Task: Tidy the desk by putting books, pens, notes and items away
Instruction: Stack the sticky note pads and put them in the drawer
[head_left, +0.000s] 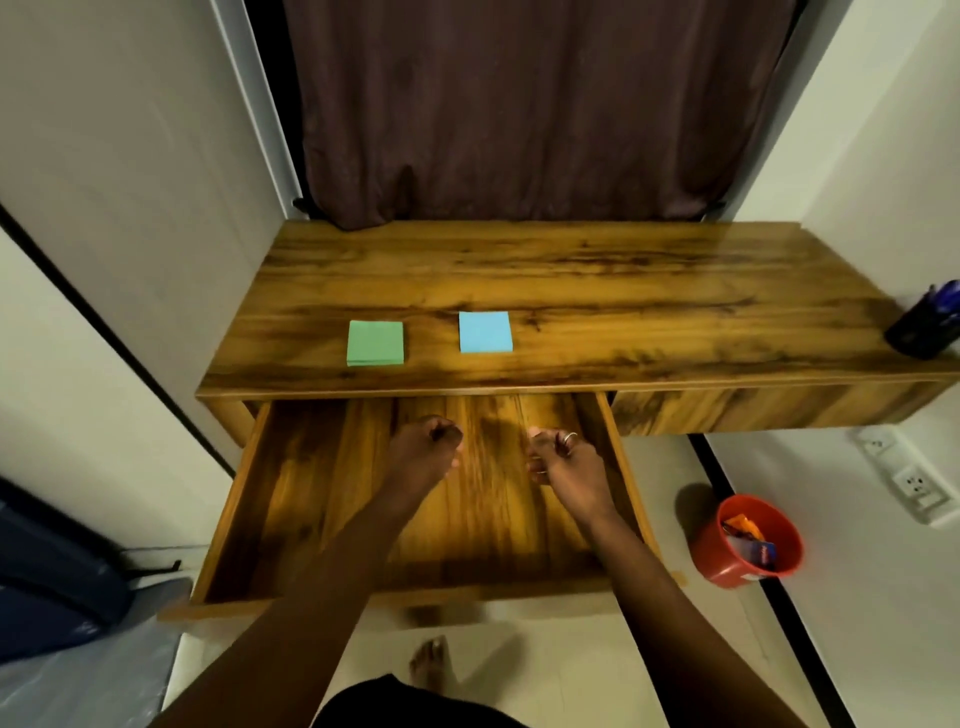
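Green note pad (375, 343) and blue note pad (485, 332) lay flat on the desk top (623, 291), side by side but apart, both just behind the open drawer (291, 493): green behind its left half, blue behind its middle. Left hand (423, 454) and right hand (566, 460) hung over the drawer's back part, apart from each other, both clenched. Nothing was seen in either hand, though the view there was slightly blurred. Ring (570, 437) on a right-hand finger. Pen holder (922, 325) stood on the desk top, well right of the drawer. Red bucket (727, 551) holding wrappers (748, 530) sat below and right of the drawer. Brown curtain (519, 104) hung well behind the drawer.
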